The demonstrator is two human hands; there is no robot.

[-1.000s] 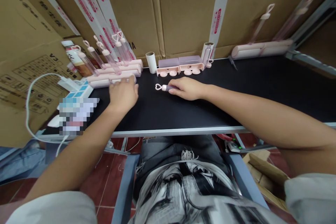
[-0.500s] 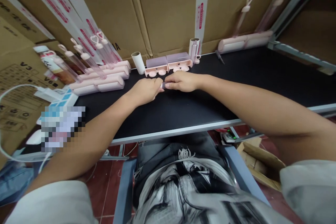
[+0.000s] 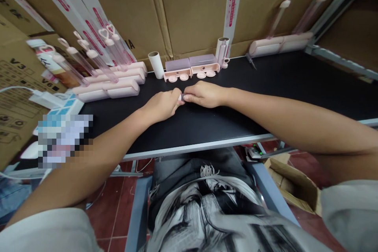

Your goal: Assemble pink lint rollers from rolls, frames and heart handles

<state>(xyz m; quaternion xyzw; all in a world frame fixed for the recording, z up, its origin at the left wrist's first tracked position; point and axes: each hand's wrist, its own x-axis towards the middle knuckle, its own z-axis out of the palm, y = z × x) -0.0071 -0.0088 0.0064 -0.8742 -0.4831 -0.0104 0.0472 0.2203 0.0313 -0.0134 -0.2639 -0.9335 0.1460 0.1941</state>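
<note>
My left hand (image 3: 165, 104) and my right hand (image 3: 203, 94) meet over the black tabletop (image 3: 189, 126), both closed on one small white and grey piece (image 3: 181, 97) that shows between the fingertips. Most of that piece is hidden. Just behind my hands lie two pink holders (image 3: 177, 75) with round discs in front and lilac blocks (image 3: 190, 61) behind them. A white tube (image 3: 156, 65) stands at their left. Another white tube (image 3: 222, 49), with a clear pink stick (image 3: 223, 56) against it, stands at their right.
Pink and white cases (image 3: 109, 89) with clear tubes and heart-shaped loops stand at the left, near a bottle (image 3: 49, 61) and a power strip (image 3: 65, 108). A similar case (image 3: 280, 45) and a small screwdriver-like tool (image 3: 251, 62) lie at the back right. Cardboard (image 3: 195, 12) rises behind.
The camera view has shifted slightly. My hands stay together on the small piece, and a little less of its grey part shows between them.
</note>
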